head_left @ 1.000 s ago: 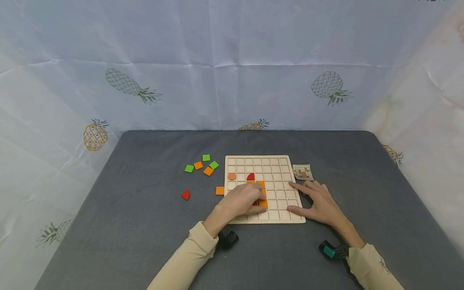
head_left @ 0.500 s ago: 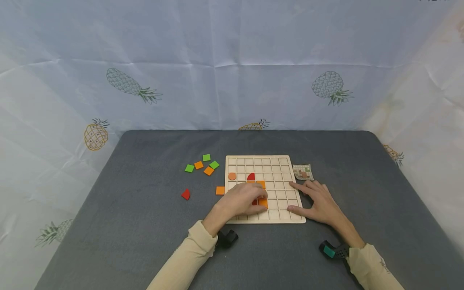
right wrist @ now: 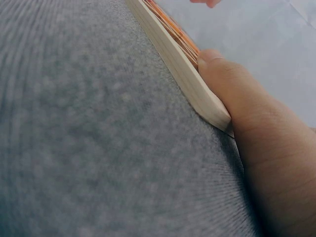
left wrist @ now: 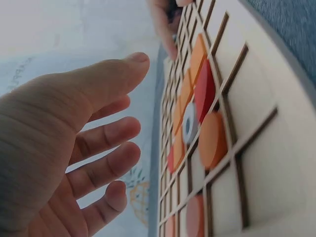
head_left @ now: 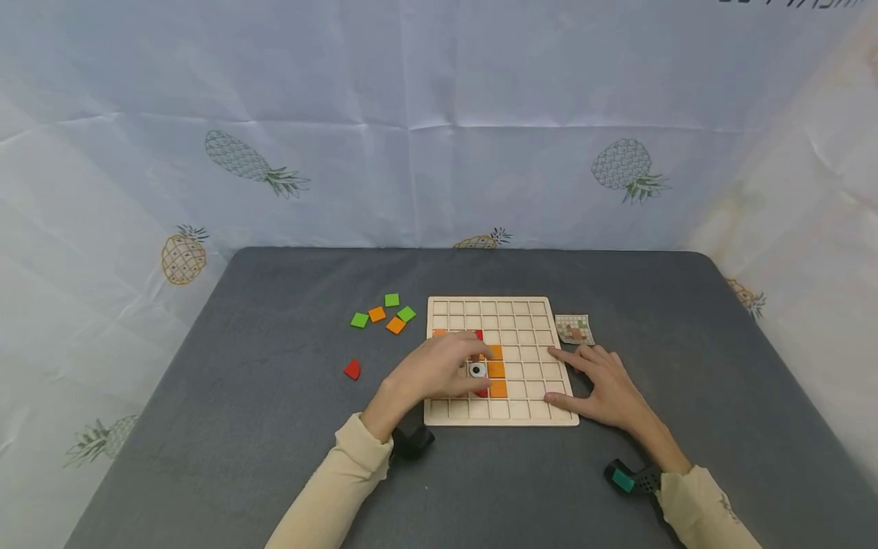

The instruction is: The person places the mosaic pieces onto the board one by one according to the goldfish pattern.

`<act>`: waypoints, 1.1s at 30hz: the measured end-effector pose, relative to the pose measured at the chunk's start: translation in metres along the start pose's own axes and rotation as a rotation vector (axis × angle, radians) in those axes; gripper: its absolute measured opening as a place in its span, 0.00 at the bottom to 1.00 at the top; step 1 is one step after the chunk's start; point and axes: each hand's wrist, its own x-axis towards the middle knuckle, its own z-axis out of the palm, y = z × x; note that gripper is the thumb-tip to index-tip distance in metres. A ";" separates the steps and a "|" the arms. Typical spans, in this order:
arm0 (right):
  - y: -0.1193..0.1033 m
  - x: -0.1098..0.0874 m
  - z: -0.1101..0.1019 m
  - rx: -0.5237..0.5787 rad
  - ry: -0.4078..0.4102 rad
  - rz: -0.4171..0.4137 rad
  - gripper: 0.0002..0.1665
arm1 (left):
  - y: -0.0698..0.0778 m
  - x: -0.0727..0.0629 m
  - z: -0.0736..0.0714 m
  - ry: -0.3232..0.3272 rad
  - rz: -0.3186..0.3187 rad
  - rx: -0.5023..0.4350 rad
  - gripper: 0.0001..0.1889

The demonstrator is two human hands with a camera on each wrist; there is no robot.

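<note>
A wooden grid board (head_left: 531,370) lies on the dark table. Above its left half hovers my left hand (head_left: 434,367), fingers loosely bent and apart, nothing between them in the left wrist view. Just by those fingertips sits a white tile with a black eye dot (head_left: 476,370), next to a column of orange square tiles (head_left: 497,370). Red pieces (left wrist: 204,94) and an orange round piece (left wrist: 213,140) also lie in the grid; my left hand partly hides them in the head view. My right hand (head_left: 604,385) rests on the board's right edge, thumb and index finger extended.
Left of the board lie loose green squares (head_left: 360,320), orange squares (head_left: 395,325) and a red quarter-round piece (head_left: 352,370). A small printed pattern card (head_left: 575,329) lies by the right edge. A pineapple-print cloth (head_left: 329,191) hangs behind the table.
My left hand has drawn back to the left from the orange column, and the eye tile has come into view on the board. My right hand stays in place.
</note>
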 end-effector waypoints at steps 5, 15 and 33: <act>0.001 -0.001 0.001 -0.001 0.006 -0.006 0.48 | -0.009 -0.011 -0.010 0.002 -0.008 -0.004 0.19; 0.001 -0.002 0.000 0.004 0.010 0.000 0.48 | -0.029 -0.042 -0.033 0.046 -0.051 0.025 0.21; 0.000 -0.002 -0.002 0.002 0.000 0.007 0.47 | -0.055 -0.074 -0.038 0.083 -0.110 0.010 0.24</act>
